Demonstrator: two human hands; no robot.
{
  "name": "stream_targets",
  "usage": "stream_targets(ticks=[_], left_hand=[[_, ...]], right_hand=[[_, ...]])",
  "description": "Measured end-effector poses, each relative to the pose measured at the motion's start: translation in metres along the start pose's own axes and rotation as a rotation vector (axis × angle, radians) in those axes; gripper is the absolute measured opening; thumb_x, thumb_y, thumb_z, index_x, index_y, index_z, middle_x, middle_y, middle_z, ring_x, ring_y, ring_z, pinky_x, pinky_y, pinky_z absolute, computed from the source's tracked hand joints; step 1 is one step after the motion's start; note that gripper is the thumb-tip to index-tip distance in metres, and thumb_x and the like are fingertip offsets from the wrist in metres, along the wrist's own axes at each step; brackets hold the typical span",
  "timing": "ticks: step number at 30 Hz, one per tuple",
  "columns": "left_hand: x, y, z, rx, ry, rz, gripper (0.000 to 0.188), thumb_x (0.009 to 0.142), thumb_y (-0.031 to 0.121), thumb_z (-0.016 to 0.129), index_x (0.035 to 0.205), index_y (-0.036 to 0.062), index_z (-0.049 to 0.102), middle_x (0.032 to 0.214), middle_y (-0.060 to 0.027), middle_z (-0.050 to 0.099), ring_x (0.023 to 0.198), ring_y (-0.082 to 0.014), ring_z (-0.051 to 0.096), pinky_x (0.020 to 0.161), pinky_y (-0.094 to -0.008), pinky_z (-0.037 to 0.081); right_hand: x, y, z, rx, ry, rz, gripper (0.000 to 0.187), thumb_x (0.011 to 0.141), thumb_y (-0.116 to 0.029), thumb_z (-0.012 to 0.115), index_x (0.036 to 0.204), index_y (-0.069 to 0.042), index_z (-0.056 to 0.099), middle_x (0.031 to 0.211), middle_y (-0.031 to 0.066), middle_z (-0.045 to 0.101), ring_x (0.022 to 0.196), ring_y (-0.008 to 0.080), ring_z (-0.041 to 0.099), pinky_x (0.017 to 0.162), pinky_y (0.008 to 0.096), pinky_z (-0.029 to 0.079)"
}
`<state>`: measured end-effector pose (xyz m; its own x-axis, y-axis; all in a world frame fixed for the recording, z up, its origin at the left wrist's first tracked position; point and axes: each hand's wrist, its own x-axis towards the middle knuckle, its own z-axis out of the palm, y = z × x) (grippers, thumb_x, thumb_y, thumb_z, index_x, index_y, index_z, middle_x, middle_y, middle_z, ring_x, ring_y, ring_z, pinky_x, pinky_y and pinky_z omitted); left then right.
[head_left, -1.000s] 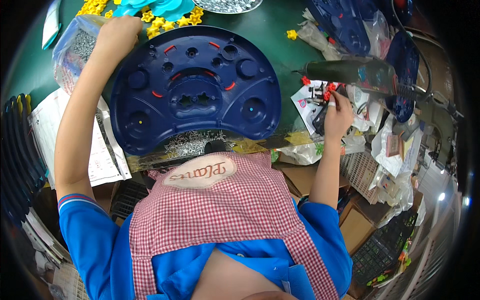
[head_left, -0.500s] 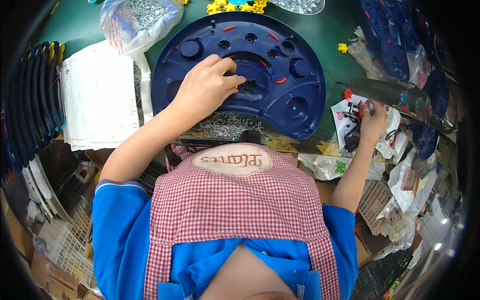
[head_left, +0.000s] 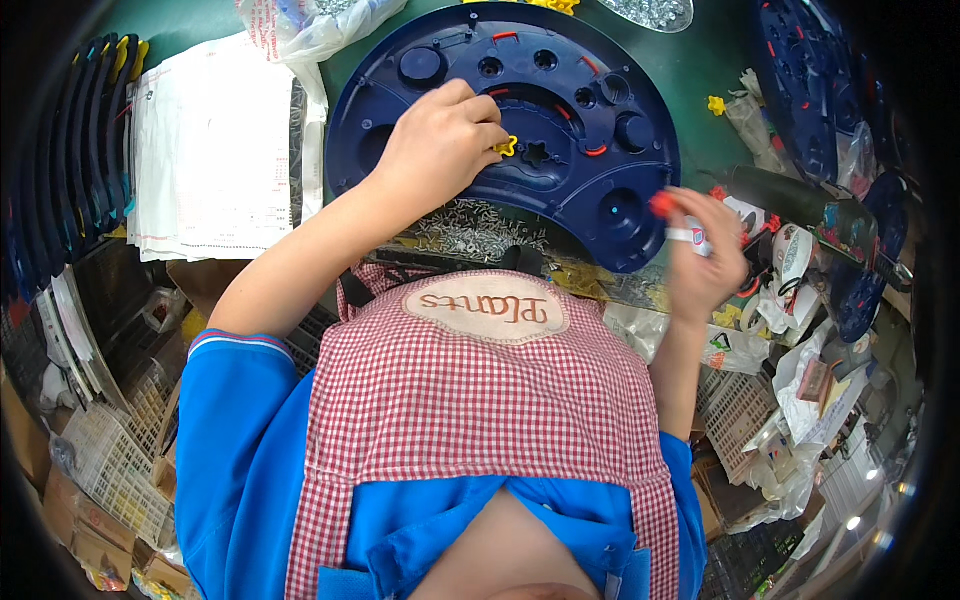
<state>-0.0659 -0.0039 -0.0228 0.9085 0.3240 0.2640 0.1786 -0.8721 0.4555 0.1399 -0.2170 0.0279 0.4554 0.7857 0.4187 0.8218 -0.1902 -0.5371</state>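
A dark blue, kidney-shaped plastic panel [head_left: 575, 195] lies on the bench in front of me, with round recesses, small red strips and a star-shaped hole. Over its middle, my left hand [head_left: 445, 140] is closed, with its fingertips on a small yellow star-shaped piece [head_left: 508, 147] just left of that hole. My right hand [head_left: 708, 250] is off the panel's right end, slightly blurred. Pinched in its fingertips is a small red piece [head_left: 662, 204], whose exact shape I cannot make out.
Loose screws [head_left: 475, 230] lie along the panel's near edge. Left are paper sheets [head_left: 210, 150] and a row of stacked dark panels [head_left: 75, 170]. A bag of metal parts [head_left: 330, 25] stands behind. At right are a dark power tool [head_left: 790, 190] and more blue panels [head_left: 800, 80].
My right hand has moved left from the clutter toward the panel, now carrying the red piece. My left hand stays over the panel's middle, and the yellow piece shows more. The whole view has shifted.
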Motion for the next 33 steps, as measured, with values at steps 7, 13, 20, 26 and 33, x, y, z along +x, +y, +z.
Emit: stream_targets(ticks=[7,13,20,26,33], left_hand=[[-0.046,0.027,-0.032,-0.02,0.26,0.094,0.018,0.075,0.01,0.077,0.092,0.0059,0.074,0.073,-0.0048,0.067,0.054,-0.0177,0.06,0.05,-0.0291,0.049],[-0.093,0.047,0.007,0.34,-0.111,-0.124,0.027,0.084,0.014,0.065,0.11,0.0078,0.069,0.054,0.0032,0.052,0.045,-0.0087,0.055,0.041,-0.0242,0.042],[-0.086,0.047,0.012,0.149,-0.022,-0.066,0.018,0.076,0.008,0.067,0.094,0.0105,0.068,0.062,0.0006,0.06,0.056,-0.0132,0.063,0.048,-0.0249,0.049],[-0.048,0.04,-0.035,-0.361,0.003,-0.129,0.007,0.08,0.008,0.07,0.086,0.0059,0.071,0.081,-0.0089,0.069,0.07,-0.0258,0.068,0.062,-0.0337,0.054],[0.007,-0.011,-0.021,0.026,-0.013,-0.081,0.01,0.078,0.02,0.073,0.081,0.01,0.074,0.093,-0.0007,0.065,0.091,-0.0208,0.061,0.079,-0.034,0.052]], right_hand=[[0.029,-0.023,0.096,0.062,-0.335,-0.138,0.012,0.078,-0.006,0.072,0.09,-0.008,0.074,0.091,0.0052,0.072,0.092,0.0245,0.063,0.084,0.0353,0.047],[0.035,-0.014,0.09,0.031,-0.399,-0.28,0.014,0.076,-0.017,0.076,0.089,-0.011,0.075,0.096,-0.0005,0.07,0.096,0.022,0.062,0.089,0.0384,0.045],[0.039,-0.009,0.089,0.002,-0.463,-0.31,0.013,0.077,-0.012,0.075,0.089,-0.011,0.074,0.098,-0.0003,0.069,0.1,0.0209,0.06,0.092,0.0383,0.044],[0.031,-0.039,0.077,0.167,-0.247,-0.272,0.012,0.075,-0.012,0.076,0.087,-0.009,0.072,0.088,0.0044,0.069,0.083,0.0238,0.065,0.075,0.0358,0.053],[-0.031,-0.077,0.104,-0.071,-0.752,-0.124,0.013,0.082,-0.011,0.068,0.094,-0.007,0.068,0.074,0.0093,0.066,0.069,0.0277,0.067,0.063,0.0399,0.055]])
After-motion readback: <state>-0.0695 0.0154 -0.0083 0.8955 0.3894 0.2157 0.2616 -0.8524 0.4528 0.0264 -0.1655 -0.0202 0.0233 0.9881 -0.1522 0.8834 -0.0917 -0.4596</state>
